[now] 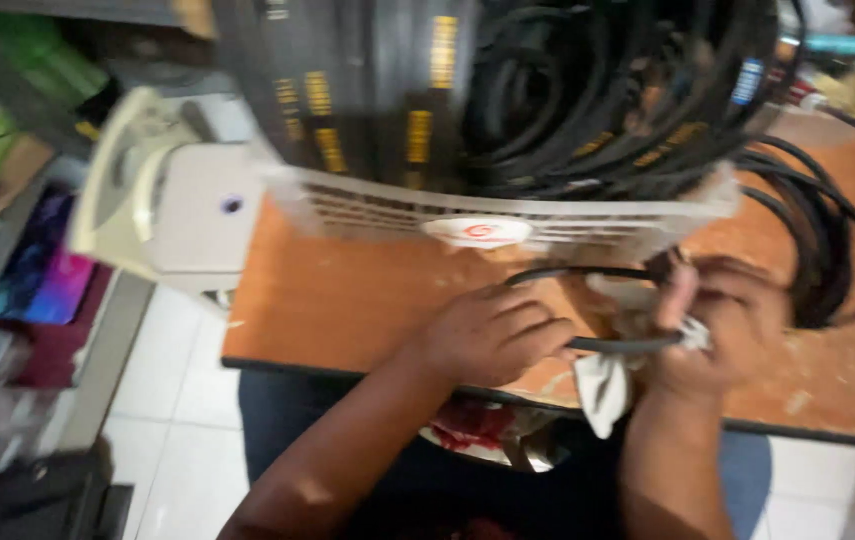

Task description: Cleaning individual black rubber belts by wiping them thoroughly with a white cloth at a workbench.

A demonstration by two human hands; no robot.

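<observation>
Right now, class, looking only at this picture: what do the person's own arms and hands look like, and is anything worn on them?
Both forearms are bare up to the picture's lower edge: no sleeves show. The left hand and the right hand wear no gloves. No watch or bracelet shows at either wrist. The picture is motion-blurred, so rings or other small marks cannot be made out.

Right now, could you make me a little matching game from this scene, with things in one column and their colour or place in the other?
Things:
1. belt in the hands
2. cloth
3. basket
4. table

Descriptions:
A. orange-brown, bearing the basket
B. black, held between left hand and right hand
C. white, hanging below the right hand
D. pale, slotted, full of black belts

Pairs: 1-B, 2-C, 3-D, 4-A
</observation>
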